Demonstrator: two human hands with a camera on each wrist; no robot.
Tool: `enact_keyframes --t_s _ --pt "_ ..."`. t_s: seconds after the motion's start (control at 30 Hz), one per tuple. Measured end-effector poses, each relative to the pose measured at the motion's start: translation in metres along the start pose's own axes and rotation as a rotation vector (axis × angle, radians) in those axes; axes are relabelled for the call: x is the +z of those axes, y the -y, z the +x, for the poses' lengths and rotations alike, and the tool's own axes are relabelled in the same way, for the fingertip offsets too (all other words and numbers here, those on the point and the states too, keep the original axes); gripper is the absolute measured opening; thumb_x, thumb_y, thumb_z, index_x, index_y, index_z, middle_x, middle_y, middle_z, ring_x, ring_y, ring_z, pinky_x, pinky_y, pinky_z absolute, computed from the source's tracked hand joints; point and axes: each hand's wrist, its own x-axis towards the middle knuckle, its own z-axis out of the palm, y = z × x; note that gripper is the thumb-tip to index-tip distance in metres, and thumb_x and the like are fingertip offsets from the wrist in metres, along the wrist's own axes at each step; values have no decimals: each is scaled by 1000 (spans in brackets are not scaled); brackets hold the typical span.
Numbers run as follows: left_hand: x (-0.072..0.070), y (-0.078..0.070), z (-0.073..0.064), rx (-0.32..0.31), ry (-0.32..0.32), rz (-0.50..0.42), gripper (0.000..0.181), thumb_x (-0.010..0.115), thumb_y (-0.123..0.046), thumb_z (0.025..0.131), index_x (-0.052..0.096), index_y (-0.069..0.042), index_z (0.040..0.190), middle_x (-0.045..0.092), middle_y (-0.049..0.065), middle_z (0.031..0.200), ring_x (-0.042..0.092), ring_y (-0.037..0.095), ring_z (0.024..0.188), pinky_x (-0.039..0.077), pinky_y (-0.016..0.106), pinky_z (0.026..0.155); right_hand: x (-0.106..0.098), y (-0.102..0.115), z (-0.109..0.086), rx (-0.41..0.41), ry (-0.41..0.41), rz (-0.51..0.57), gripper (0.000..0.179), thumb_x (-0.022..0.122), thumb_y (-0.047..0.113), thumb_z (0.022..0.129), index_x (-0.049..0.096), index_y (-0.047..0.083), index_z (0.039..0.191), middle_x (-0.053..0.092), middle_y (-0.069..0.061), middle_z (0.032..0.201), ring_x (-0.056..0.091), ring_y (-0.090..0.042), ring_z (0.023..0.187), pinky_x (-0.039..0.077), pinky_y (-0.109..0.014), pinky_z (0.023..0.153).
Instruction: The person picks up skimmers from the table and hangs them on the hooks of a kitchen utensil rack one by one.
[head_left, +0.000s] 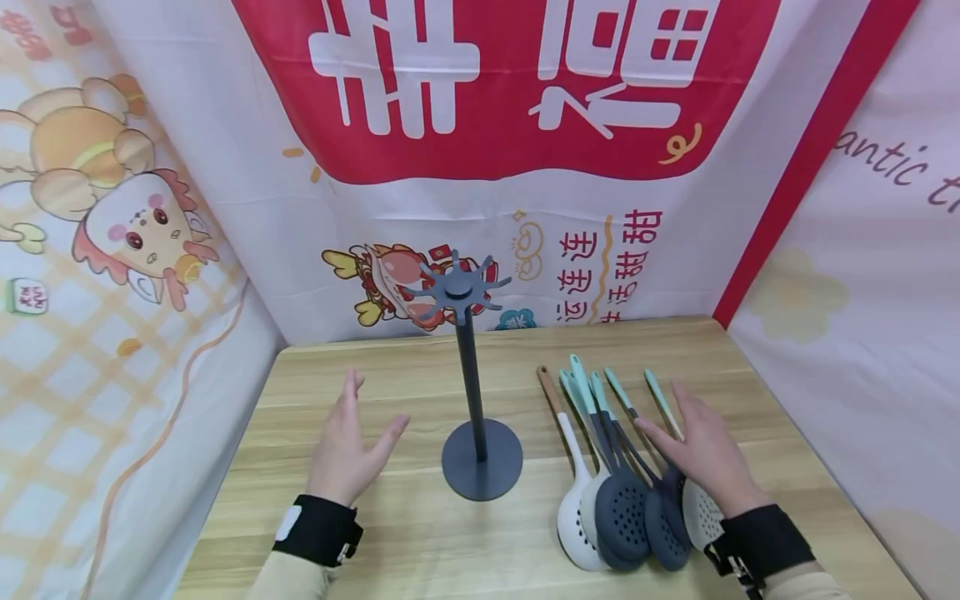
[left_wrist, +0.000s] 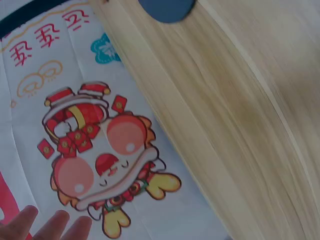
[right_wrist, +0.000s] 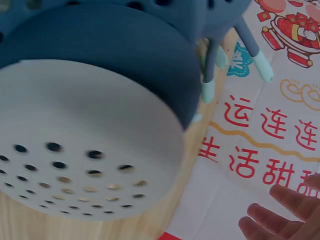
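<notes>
My left hand (head_left: 348, 454) hovers over the left of the table, thumb and fingers spread, holding nothing. To its right stands a dark grey utensil stand (head_left: 482, 462), upright, with a round base and bare hooks on top. My right hand (head_left: 705, 454) is spread over the right end of a row of kitchen utensils, near a white skimmer (right_wrist: 95, 115) with a mint handle. Beside it lie dark grey utensils (head_left: 666, 533), a dark grey skimmer (head_left: 622, 512) and a white slotted spoon (head_left: 573, 525) with a brown handle end. The right hand partly hides the rightmost white skimmer in the head view.
The wooden table (head_left: 397, 550) meets a printed cloth backdrop (head_left: 285, 250) at its back edge. More printed cloth hangs at the left and right sides. The tall stand rises between my two hands.
</notes>
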Motion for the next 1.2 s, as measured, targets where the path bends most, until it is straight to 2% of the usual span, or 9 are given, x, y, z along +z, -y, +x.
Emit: enact_keyframes --t_s 0.23,0.4,0.67,0.87,1.07,1.2 --pt "18 -17 3 -7 58 -97 103 60 -60 91 -2 -13 159 35 14 158 44 37 139 42 60 106 9 -15 -5 76 56 37 102 49 69 93 12 -2 156 30 -39 150 32 -58 135 29 -70 107" --pt "29 -35 7 -16 113 -159 103 58 -64 90 -1 -16 160 36 9 159 43 33 141 45 56 105 16 -30 -10 157 132 53 104 45 70 93 13 -7 154 27 -41 150 29 -60 135 28 -70 108" --pt "45 -59 14 5 143 -237 101 61 -63 89 2 -20 160 38 4 157 46 30 139 50 48 102 19 -47 -16 244 211 39 110 40 76 91 16 -12 151 27 -43 148 29 -60 134 29 -69 108" --pt "52 -71 20 38 151 -276 100 64 -58 90 3 -19 160 41 8 155 49 31 136 51 47 101 23 -56 -19 312 251 55 113 35 80 90 16 -12 151 29 -41 148 32 -60 133 32 -69 106" --pt "54 -82 26 46 171 -330 97 65 -50 92 3 -20 159 44 12 151 51 31 135 50 48 101 28 -63 -22 325 262 66 106 34 75 94 17 -13 151 34 -39 147 35 -60 131 34 -69 104" --pt "57 -87 28 69 153 -339 95 66 -46 93 4 -19 159 50 17 146 53 32 133 51 48 101 29 -65 -22 334 257 75 101 36 70 97 18 -15 150 38 -39 144 38 -59 129 37 -68 103"
